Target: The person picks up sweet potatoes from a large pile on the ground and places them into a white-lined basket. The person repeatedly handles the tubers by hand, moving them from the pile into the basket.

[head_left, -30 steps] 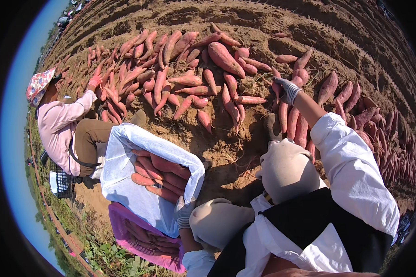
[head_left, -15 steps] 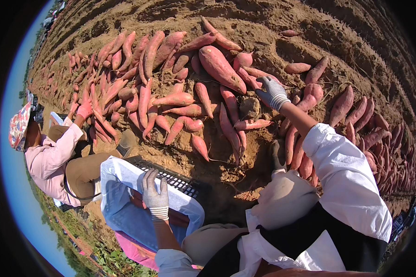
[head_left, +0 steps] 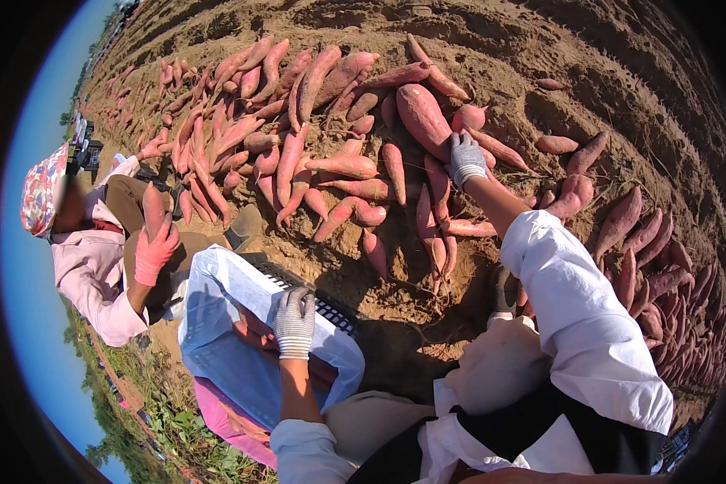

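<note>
My left hand (head_left: pixel 294 321), in a striped grey-white glove, has its fingers bent over the near-right rim of a crate lined with pale cloth (head_left: pixel 210 302). Inside that crate lie some sweet potatoes (head_left: pixel 254 332), partly covered by the hand and liner. Out over the pile, my right hand (head_left: pixel 466 160), gloved alike, closes at the lower end of a large, thick sweet potato (head_left: pixel 422 117); its fingertips are partly hidden. A rounder sweet potato (head_left: pixel 469 118) and a long thin one (head_left: pixel 504 152) lie right beside it.
On my left a co-worker in a pink shirt (head_left: pixel 97 282) sits holding up a sweet potato (head_left: pixel 153 208) in a pink glove. A black plastic crate (head_left: pixel 331 313) stands against the lined one. More sweet potatoes (head_left: pixel 686 282) cover the soil at right. Furrowed earth (head_left: pixel 589 56) lies beyond.
My right hand has moved left onto the large sweet potato's end, its fingers drawing in. My left hand's fingers have curled more at the rim. The co-worker has raised a sweet potato. The view has shifted.
</note>
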### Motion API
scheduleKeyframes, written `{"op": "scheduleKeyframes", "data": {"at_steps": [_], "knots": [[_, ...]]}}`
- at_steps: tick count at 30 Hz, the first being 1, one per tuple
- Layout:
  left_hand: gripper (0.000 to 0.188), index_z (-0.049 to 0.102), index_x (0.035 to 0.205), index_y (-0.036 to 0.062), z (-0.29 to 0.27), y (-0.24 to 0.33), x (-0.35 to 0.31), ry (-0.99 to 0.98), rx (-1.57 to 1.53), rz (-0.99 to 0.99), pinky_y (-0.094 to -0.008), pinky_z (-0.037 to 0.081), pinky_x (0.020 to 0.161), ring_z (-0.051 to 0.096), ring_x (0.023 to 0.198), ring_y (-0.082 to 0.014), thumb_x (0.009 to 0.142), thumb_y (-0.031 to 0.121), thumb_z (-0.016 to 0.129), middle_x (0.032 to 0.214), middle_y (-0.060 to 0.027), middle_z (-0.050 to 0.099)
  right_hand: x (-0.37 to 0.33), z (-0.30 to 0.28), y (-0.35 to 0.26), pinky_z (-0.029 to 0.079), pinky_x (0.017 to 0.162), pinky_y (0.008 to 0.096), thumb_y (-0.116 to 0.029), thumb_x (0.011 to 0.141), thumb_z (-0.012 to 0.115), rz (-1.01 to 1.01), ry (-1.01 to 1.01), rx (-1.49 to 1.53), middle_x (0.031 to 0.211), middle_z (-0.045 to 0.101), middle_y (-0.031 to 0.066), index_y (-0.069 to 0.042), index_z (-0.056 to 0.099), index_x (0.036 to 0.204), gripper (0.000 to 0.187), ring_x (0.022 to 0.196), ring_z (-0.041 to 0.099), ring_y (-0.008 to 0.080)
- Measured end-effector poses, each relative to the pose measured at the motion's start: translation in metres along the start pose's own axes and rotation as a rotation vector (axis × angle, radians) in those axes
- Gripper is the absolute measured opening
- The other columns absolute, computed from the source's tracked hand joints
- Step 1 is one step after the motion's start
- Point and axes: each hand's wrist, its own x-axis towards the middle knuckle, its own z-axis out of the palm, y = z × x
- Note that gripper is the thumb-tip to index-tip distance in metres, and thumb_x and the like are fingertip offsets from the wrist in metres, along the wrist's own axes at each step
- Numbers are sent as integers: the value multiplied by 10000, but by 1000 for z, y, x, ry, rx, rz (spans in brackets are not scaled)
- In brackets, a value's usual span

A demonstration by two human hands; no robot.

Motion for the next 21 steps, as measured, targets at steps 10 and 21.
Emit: {"op": "scheduleKeyframes", "data": {"at_steps": [10,21], "knots": [[176,659,894,146,8,-28,-15,84,-111,-81,-406,509,741,642,817,-279,816,303,646,894,-75,655,-206,-38,60,512,745,322,-104,797,654,23,-60,529,909,659,121,-37,628,1010,225,832,646,225],[203,648,912,133,30,-39,-5,98,144,84,-392,500,781,631,859,-255,841,305,566,887,-65,645,-253,-127,-46,498,795,472,-332,768,649,-510,-382,-114,1009,639,186,-95,578,1125,434,920,616,389]]}}
